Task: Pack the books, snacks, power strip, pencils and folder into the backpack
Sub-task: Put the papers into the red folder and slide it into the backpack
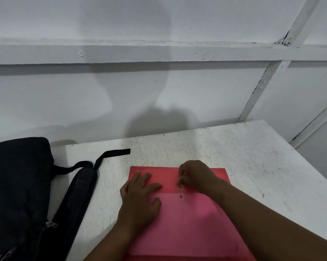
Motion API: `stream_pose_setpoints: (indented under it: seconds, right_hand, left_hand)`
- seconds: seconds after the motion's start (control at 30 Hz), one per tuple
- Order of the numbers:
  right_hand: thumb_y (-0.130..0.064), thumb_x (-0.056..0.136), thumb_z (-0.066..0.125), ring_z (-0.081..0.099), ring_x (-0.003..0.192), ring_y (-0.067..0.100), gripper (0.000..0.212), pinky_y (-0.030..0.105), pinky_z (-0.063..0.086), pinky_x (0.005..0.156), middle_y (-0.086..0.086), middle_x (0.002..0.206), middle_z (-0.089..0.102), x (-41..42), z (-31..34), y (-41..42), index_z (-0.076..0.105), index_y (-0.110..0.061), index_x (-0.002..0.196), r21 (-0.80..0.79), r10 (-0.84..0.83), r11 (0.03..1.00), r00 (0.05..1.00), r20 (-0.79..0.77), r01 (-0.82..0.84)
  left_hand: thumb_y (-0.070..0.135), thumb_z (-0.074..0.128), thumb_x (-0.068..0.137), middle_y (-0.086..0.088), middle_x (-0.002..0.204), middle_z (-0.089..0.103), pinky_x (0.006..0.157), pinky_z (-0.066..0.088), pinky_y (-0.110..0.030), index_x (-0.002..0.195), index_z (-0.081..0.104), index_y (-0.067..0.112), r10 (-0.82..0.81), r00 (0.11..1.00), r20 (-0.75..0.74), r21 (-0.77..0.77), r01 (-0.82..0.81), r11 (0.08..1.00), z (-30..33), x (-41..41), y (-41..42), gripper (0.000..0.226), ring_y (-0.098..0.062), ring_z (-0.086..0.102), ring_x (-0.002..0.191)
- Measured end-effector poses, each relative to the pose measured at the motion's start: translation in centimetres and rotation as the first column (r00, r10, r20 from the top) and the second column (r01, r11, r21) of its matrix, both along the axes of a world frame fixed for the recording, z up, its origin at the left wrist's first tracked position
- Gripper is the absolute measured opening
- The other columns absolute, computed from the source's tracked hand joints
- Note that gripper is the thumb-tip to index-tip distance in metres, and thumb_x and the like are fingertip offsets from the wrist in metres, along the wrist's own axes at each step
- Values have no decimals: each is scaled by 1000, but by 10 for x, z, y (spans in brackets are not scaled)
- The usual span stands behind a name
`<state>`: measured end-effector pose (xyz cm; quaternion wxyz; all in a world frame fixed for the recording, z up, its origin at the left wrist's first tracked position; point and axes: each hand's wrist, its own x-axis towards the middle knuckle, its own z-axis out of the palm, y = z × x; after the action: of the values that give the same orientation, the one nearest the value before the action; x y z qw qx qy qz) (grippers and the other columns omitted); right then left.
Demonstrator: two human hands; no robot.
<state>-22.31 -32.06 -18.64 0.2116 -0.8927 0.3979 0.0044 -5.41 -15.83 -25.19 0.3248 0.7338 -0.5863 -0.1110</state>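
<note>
Pink folder [187,219] lies at the table's [243,157] near edge; left hand [140,196] presses it flat, right hand [194,176] pinches its string [180,189]; tie it, then carry it to the backpack [17,185] at the left edge.

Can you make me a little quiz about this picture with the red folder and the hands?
1. True or false: the red folder is already inside the black backpack.
2. Which hand lies flat on the folder? A) left hand B) right hand C) neither
3. Fill in: the right hand pinches the folder's thin ____, just above the small button.

Key:
1. False. The folder lies on the white table, apart from the backpack at its left side.
2. A. Its fingers are spread and press the folder down.
3. String. It runs from the fingertips down to the button on the flap.
</note>
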Motion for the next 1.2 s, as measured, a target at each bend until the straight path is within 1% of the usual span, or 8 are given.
stream_pose_setpoints:
  seconds: [0.17, 0.27, 0.33, 0.5, 0.67, 0.83, 1.0, 1.2]
  right_hand:
    - [-31, 79, 75, 52, 77, 10, 11, 31, 43, 70, -10, 81, 58, 20, 0, 12, 70, -21, 81, -54, 56, 997, 998, 27, -54]
    - [-34, 75, 79, 58, 75, 9, 15, 31, 48, 71, -11, 77, 63, 13, -9, 12, 69, -22, 73, 2, -57, 998, 996, 64, 57]
    - [-39, 78, 78, 54, 72, 6, 20, 30, 47, 70, -14, 72, 58, 2, -14, 11, 63, -28, 69, 16, -124, 992, 987, 98, 123]
    - [-43, 84, 72, 51, 64, 3, 26, 25, 40, 61, -12, 65, 57, -26, -26, 20, 57, -30, 68, -54, -175, 980, 964, 200, 189]
    - [-44, 89, 66, 51, 64, 7, 26, 25, 40, 59, -9, 65, 57, -49, -39, 49, 60, -24, 73, -127, -205, 960, 934, 292, 250]
    - [-50, 91, 45, 55, 70, 11, 33, 33, 45, 63, -9, 74, 61, -63, -39, 68, 62, -25, 80, -184, -139, 964, 955, 261, 190]
    - [-37, 89, 51, 51, 62, 18, 24, 34, 38, 54, -5, 67, 54, -62, -41, 96, 51, -21, 72, -255, -122, 950, 966, 230, 181]
    - [-34, 79, 53, 47, 55, 18, 20, 29, 31, 48, -5, 60, 52, -56, -35, 108, 43, -22, 65, -336, -110, 925, 971, 213, 179]
  left_hand:
    - [50, 50, 72, 11, 146, 49, 115, 12, -37, 113, 69, 45, -5, 1000, -4, 10, 5, 1000, 0, 0, 0, 46, -12, 20, 148]
    - [50, 50, 72, 12, 147, 48, 115, 13, -38, 114, 69, 45, -4, 1000, -4, 15, 4, 1000, -1, 1, 1, 46, -11, 20, 149]
    - [51, 50, 73, 13, 147, 47, 116, 15, -40, 114, 68, 45, -3, 1000, -5, 19, 3, 1000, -1, 1, 1, 45, -10, 19, 149]
    - [49, 53, 72, 14, 144, 49, 115, 21, -46, 112, 68, 46, 4, 1000, -5, 10, -4, 1000, -2, 1, 1, 42, -11, 23, 148]
    - [48, 55, 71, 15, 143, 51, 115, 18, -40, 108, 69, 46, -23, 1000, 13, -4, 23, 1000, -3, -1, 0, 40, -10, 27, 146]
    - [49, 55, 72, 15, 142, 52, 112, 20, -40, 107, 68, 47, -10, 997, 77, 10, 10, 1000, -4, -5, -2, 38, -13, 31, 146]
    - [48, 55, 72, 13, 139, 56, 110, 27, -46, 105, 68, 45, -5, 994, 109, 3, 5, 1000, -5, -5, -3, 36, -17, 36, 144]
    - [49, 53, 73, 14, 141, 53, 111, 24, -44, 107, 67, 46, -13, 994, 112, 15, 11, 1000, -5, -5, -3, 37, -16, 33, 145]
